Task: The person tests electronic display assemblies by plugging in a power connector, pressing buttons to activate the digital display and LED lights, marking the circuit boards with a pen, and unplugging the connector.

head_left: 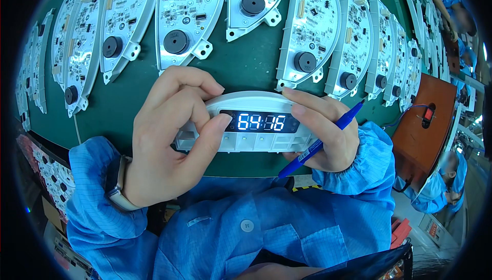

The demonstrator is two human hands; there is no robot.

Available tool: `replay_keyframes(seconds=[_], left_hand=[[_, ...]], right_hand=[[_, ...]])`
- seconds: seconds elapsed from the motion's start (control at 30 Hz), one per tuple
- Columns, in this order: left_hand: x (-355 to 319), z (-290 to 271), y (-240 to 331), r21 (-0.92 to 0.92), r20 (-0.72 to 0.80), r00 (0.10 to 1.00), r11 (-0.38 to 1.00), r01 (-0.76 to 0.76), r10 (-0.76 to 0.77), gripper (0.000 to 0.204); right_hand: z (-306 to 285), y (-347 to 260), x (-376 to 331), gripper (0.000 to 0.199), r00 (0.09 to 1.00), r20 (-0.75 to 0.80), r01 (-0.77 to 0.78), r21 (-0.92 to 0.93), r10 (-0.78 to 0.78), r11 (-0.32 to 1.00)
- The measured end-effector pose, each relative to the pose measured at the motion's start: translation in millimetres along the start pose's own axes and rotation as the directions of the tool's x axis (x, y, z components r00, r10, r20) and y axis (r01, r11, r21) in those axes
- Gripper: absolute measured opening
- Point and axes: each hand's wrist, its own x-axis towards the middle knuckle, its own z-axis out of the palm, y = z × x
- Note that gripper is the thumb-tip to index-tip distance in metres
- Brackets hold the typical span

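A curved white plastic display module (256, 99) is upright in front of me, its dark window lit with white digits. My left hand (171, 134) pinches its left end, with the thumb at the window's left edge and some fingers partly behind the housing. At the opposite end my right hand (333, 131) is closed around the module, fingertips along its top edge. A blue pen (350, 116) lies slantwise across the fingers of that same hand, pointing up to the right. The module's back is hidden.
Half-moon circuit boards (190, 6) in white frames, each with a round black part, fan across the green table (241, 65). An orange-brown panel (428, 121) with a red switch stands at right. Other people in blue (438, 190) work beyond it. More white parts (54, 177) lie at lower left.
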Motion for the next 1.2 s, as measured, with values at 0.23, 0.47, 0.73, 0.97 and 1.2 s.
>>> replay_keyframes(seconds=[0.23,0.47,0.73,0.97,1.2], left_hand=[[4.7,0.7,-2.3,0.106,0.048,0.981,0.975,-0.194,0.190,0.038],[6.3,-1.2,-1.0,0.167,0.071,0.982,0.969,-0.184,0.174,0.045],[2.9,0.5,-3.6,0.140,0.048,0.986,0.976,-0.165,0.160,0.040],[2.5,1.8,-1.8,0.131,0.036,0.984,0.975,-0.180,0.177,0.038],[3.5,1.4,-5.3,0.139,0.077,0.967,0.958,-0.250,0.241,0.049]], right_hand=[[0.3,0.1,-1.1,0.069,1.000,0.000,-0.017,0.005,0.017,1.000],[1.5,2.3,-2.3,0.067,1.000,-0.006,-0.013,0.007,0.013,1.000],[0.6,1.0,-1.1,0.066,1.000,-0.007,-0.003,-0.007,0.003,1.000],[-1.1,-1.0,-0.1,0.070,1.000,0.006,-0.019,-0.011,0.019,1.000],[0.4,3.0,0.3,0.072,0.999,-0.032,0.026,0.014,-0.025,1.000]])
